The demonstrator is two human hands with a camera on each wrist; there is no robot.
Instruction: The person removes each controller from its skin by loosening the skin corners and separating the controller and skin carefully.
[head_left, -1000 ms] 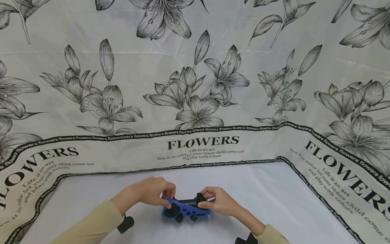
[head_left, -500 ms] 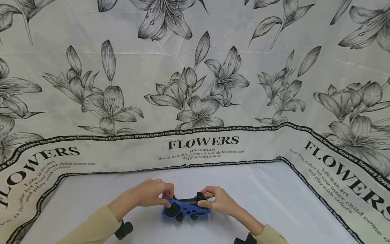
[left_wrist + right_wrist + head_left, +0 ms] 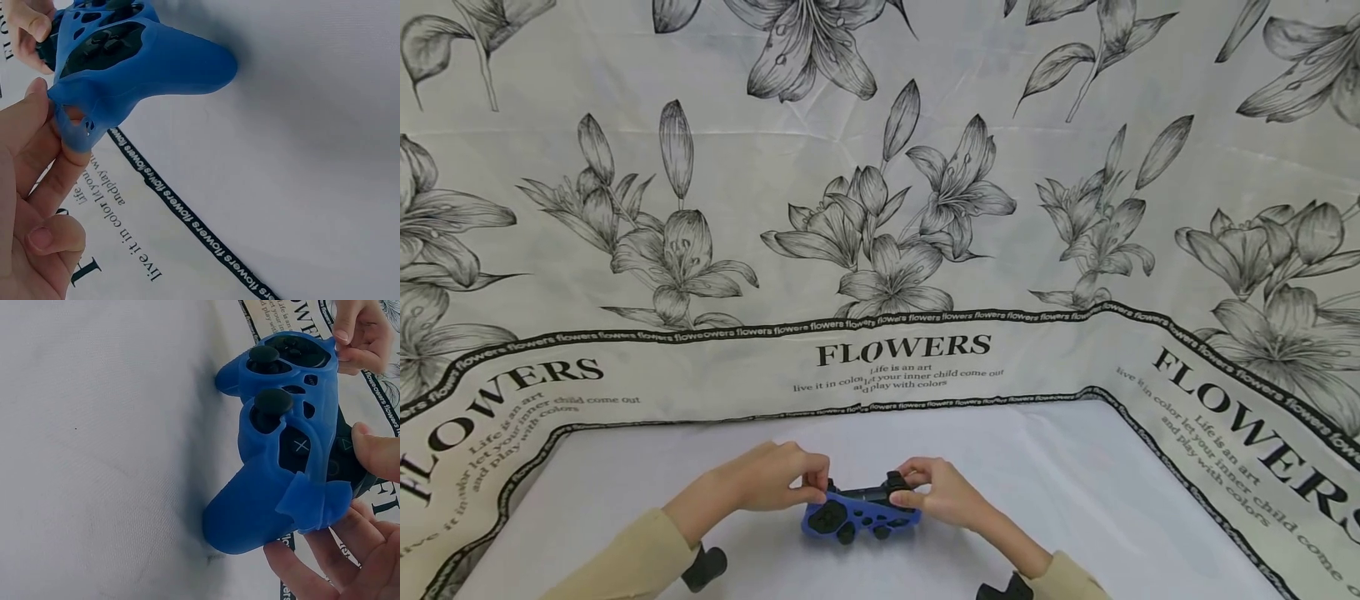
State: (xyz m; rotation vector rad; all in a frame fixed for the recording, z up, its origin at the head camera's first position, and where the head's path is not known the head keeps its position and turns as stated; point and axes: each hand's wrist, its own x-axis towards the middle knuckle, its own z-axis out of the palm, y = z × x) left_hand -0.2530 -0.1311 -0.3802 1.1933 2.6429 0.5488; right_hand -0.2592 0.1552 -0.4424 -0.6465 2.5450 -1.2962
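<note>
A black game controller sits partly inside a blue silicone cover, held just above the white cloth. My left hand pinches the cover's edge at the left shoulder corner; in the left wrist view that corner is stretched away from the body, with a fingertip showing through its opening. On the other side my right hand grips the controller's right shoulder, thumb on the front near the triangle button and fingers behind. There the cover's edge is bunched and folded back, as the right wrist view shows. Both thumbsticks poke through the cover.
White cloth covers the table. Behind and at both sides rises a floral printed fabric with black lettered bands. A black wrist device is on the left sleeve, another on the right.
My left thumb has slid up from the controller's front to the cover's top edge, which is pinched now. My right hand keeps its grip. The head view has shifted slightly.
</note>
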